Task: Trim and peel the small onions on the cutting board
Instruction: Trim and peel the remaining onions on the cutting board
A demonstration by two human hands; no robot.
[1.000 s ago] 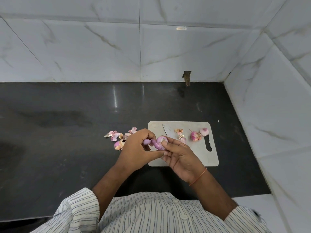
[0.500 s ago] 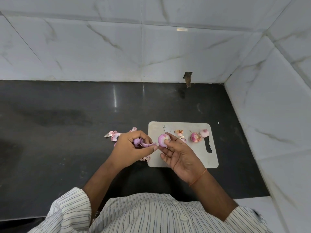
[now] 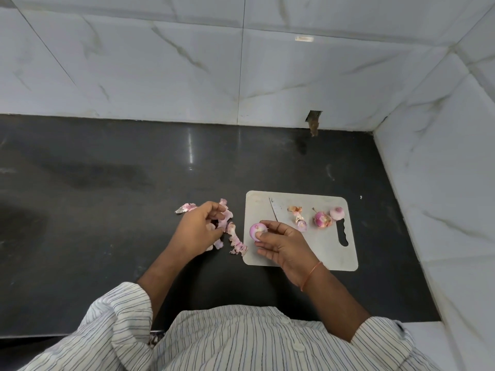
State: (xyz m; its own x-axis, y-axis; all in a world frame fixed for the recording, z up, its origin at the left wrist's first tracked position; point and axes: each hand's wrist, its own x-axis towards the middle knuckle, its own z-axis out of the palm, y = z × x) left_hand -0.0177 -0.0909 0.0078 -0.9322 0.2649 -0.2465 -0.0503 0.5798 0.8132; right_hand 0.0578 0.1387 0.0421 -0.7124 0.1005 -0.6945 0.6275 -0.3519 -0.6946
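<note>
I see right hand (image 3: 284, 247) pinching peeled onion (image 3: 257, 231) over cutting board (image 3: 329, 253) left edge. Left hand (image 3: 198, 228) loosely curled over onion skins (image 3: 235, 241) on counter (image 3: 107, 210), grip unclear. Two onions (image 3: 322, 219) wait on board's far side.

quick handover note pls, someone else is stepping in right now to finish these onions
Right hand: holds a peeled onion in its grip over the left edge of the cutting board; a knife blade juts out past its fingers.
Left hand: over the pile of skins on the counter left of the board; whether it grips a peel I cannot tell.
Done: this one onion looks peeled.
Left: two small onions near the board's handle slot, the left one with skin on, plus trimmed scraps to clear.
</note>
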